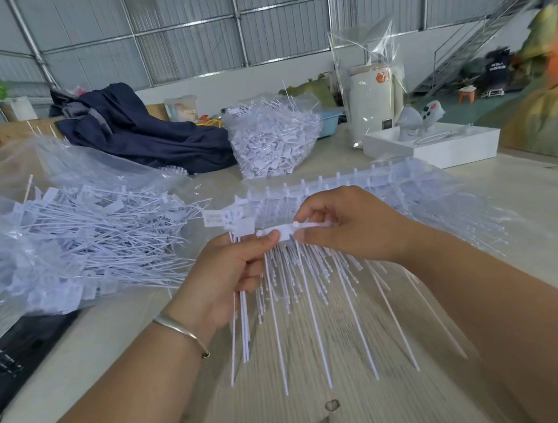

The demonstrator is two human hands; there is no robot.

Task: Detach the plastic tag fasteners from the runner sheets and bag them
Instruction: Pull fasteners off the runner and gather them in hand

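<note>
Bags (66,233) (274,143) hold loose fasteners; both hands' (229,278) (351,224) grip pinches runner sheet (319,186) fastener (283,231).

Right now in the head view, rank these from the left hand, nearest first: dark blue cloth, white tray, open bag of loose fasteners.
From the left hand:
1. Open bag of loose fasteners, just left of it.
2. Dark blue cloth, behind, toward the far left.
3. White tray, far right, across the table.

White plastic fasteners (288,279), matt pale wood-grain table (324,396), glossy clear bag (44,187).
</note>
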